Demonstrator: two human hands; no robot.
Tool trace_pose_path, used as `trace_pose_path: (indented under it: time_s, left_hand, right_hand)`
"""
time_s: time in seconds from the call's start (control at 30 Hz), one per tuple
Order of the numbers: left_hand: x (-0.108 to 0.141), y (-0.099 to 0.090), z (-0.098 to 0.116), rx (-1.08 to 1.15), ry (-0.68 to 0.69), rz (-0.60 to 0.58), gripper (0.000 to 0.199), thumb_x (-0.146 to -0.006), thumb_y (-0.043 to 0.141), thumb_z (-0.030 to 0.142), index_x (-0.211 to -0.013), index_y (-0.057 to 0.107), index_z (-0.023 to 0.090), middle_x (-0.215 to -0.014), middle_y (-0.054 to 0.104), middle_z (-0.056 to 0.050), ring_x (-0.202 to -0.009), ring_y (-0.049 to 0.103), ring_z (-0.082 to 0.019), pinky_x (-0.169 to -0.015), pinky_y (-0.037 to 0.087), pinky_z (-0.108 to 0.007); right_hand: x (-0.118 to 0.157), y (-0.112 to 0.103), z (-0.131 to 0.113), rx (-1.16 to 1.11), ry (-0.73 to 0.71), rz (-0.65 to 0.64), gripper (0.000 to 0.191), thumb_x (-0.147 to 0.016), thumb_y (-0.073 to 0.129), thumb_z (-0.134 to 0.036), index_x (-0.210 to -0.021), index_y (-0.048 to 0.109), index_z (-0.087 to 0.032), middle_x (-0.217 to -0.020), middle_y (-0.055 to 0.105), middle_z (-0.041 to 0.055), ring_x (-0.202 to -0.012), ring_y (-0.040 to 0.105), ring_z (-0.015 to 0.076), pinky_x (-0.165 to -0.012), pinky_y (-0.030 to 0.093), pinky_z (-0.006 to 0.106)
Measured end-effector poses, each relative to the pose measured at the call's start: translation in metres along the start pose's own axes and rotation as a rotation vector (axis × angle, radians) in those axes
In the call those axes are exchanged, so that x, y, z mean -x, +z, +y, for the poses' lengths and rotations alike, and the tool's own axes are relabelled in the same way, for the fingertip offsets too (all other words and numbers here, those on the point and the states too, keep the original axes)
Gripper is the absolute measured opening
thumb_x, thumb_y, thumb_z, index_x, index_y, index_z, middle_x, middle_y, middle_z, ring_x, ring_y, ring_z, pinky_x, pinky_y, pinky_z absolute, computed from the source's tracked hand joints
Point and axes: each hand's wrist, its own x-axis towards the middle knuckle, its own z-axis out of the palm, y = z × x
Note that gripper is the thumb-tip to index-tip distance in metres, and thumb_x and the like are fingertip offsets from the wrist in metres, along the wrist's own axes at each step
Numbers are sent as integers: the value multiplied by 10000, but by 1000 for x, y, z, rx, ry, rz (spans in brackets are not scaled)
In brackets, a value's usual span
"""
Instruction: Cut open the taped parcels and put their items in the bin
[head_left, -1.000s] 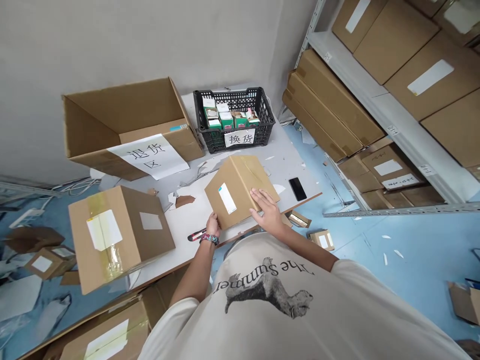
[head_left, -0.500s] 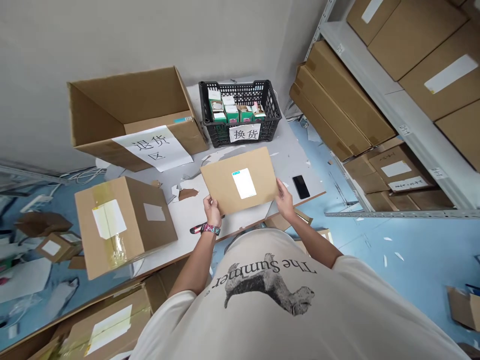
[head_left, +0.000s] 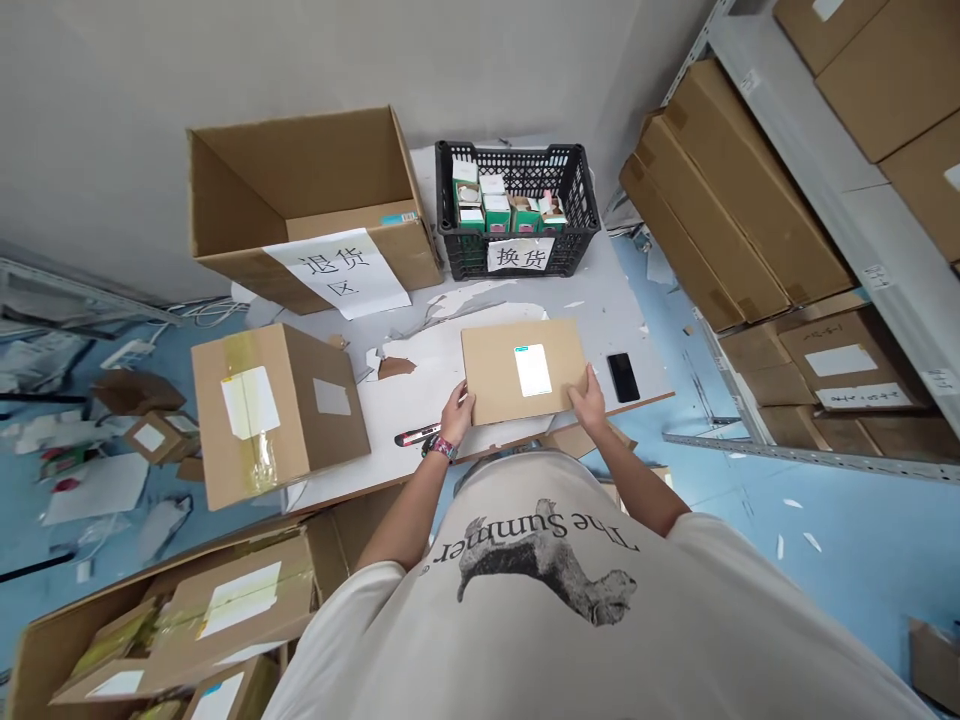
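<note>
A flat cardboard box (head_left: pixel 491 370) with a white label (head_left: pixel 533 370) on its top face is held between my two hands over the near part of the table. My left hand (head_left: pixel 457 412) grips its lower left corner, with a patterned band on the wrist. At the lower right corner, my right hand (head_left: pixel 588 400) closes on the edge, thumb on top. A red and black cutter-like tool (head_left: pixel 417 435) lies on the table just left of my left hand. Right of the box rests a black phone (head_left: pixel 623 377).
An open carton (head_left: pixel 240 262) with a paper sign and a black crate (head_left: pixel 517 262) of small green-and-white boxes stand along the back. A taped carton (head_left: pixel 330 430) sits on the table's left. Shelving (head_left: pixel 817 210) with cartons rises at right. More boxes fill a large carton (head_left: pixel 45 640) lower left.
The flat box has turned slightly and come down closer to the tabletop, moving nearer the phone. Both hands still hold it. The whole view has shifted, showing more at the left.
</note>
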Motion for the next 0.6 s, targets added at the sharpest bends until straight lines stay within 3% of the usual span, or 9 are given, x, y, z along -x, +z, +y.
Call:
trace_pose_path:
  time_s: [0.1,0.17,0.27,0.4,0.6]
  left_hand:
    - [-15,0,9,-67,-46,-1,560,-1014,774,381,-1564,787,272,-1574,810,-100,-1481,742,-379,-1378,497,-573]
    - [-23,1,13,-42,-27,0,625,-1004,756,348,-1626,743,287,-1613,790,-85,-1456,761,-363,-1379,502,-576]
    - [-24,-2,14,65,124,-21,736,-982,722,283,-1713,640,293,-1782,655,-77,-1585,684,-314,-1429,464,-539]
    - [-12,-13,-1,112,368,-17,754,-966,699,224,-1702,537,249,-1860,549,-129,-1757,501,-268,-1488,385,-501]
    - [6,-28,-32,-35,225,8,377,-1024,605,277,-1398,556,275,-1568,776,-154,-1521,731,-262,-1345,552,-553]
  right_hand:
    - [-24,4,-14,-44,124,-44,926,-753,822,-417,-1652,669,-261,-1579,787,128,-1462,728,356,-1382,500,558]
    - [-38,7,-22,-105,142,-86,881,-705,784,-347,-1577,683,-268,-1492,820,108,-1334,777,327,-1282,588,530]
    - [-48,10,-26,-213,46,-85,860,-641,724,-313,-1495,647,-260,-1561,763,135,-1392,730,304,-1254,593,499]
    - [-33,15,-7,-352,-61,-33,758,-607,667,-324,-1356,553,-296,-1565,696,139,-1387,704,287,-1206,599,484]
    - [0,16,25,-293,-11,-17,540,-668,630,-380,-1182,482,-310,-1246,717,62,-1172,735,262,-1028,636,427]
